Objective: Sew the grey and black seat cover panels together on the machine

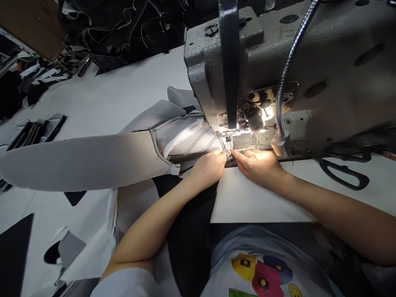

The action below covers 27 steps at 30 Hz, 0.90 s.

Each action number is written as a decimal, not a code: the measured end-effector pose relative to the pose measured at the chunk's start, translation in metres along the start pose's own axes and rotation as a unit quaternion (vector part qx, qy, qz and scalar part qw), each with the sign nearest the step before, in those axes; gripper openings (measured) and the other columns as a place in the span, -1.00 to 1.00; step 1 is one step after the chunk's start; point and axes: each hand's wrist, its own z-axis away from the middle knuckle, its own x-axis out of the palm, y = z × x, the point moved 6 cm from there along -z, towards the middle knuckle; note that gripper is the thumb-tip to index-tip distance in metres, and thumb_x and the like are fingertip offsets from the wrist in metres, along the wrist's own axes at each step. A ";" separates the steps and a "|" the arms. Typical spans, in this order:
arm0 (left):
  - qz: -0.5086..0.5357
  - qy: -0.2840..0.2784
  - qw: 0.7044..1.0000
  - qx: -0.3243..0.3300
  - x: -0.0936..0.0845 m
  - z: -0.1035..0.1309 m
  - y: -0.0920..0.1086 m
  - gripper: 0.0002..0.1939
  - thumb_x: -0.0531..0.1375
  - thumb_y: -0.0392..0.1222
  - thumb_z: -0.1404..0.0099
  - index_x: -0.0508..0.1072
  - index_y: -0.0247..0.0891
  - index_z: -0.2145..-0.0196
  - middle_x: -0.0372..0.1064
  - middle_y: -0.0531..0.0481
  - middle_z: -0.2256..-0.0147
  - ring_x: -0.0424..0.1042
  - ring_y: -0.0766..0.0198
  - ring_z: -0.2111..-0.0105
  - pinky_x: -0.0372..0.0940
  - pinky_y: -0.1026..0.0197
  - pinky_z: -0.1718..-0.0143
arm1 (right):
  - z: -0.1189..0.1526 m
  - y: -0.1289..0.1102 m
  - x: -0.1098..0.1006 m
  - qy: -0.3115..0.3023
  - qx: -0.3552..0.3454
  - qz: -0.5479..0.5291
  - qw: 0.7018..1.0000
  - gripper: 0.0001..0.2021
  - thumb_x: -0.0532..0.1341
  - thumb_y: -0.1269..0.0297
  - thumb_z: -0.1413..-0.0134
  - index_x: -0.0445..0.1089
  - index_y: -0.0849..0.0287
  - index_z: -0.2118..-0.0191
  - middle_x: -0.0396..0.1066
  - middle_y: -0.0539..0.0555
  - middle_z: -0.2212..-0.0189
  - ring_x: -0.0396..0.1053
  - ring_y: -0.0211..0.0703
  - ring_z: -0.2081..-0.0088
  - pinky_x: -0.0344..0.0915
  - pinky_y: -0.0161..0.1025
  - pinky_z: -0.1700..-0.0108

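Under the lit needle area of a grey sewing machine (213, 78) lies the edge of a grey fabric piece (123, 159) with dark-edged seams and a white strip. My left hand (210, 167) is closed on that fabric edge, just in front of the presser foot. Close beside it, my right hand (258, 163) lies low on the machine bed, its index fingertip touching the same edge and its other fingers partly curled. The long body of the fabric stretches out to the left. The needle itself is hard to make out.
Black-handled scissors (343, 171) lie right of my right hand. A braided cable (289, 62) hangs before the machine down to a white block. Black fabric (123, 29) is heaped at the back. Dark cut pieces (37, 132) sit stacked at left. Grey and white fabric hangs near my left arm.
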 end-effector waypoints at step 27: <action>-0.038 0.066 0.997 -0.009 -0.005 -0.004 0.000 -0.76 0.03 -0.32 -0.41 0.49 -0.32 0.12 0.42 -0.14 0.24 0.44 0.13 0.22 0.32 0.20 0.23 | -0.004 -0.012 0.006 -0.080 0.009 -0.022 0.997 -0.60 0.04 0.23 -0.30 0.40 0.27 -0.12 0.50 0.14 0.42 0.38 -0.12 0.40 -0.11 -0.20 0.44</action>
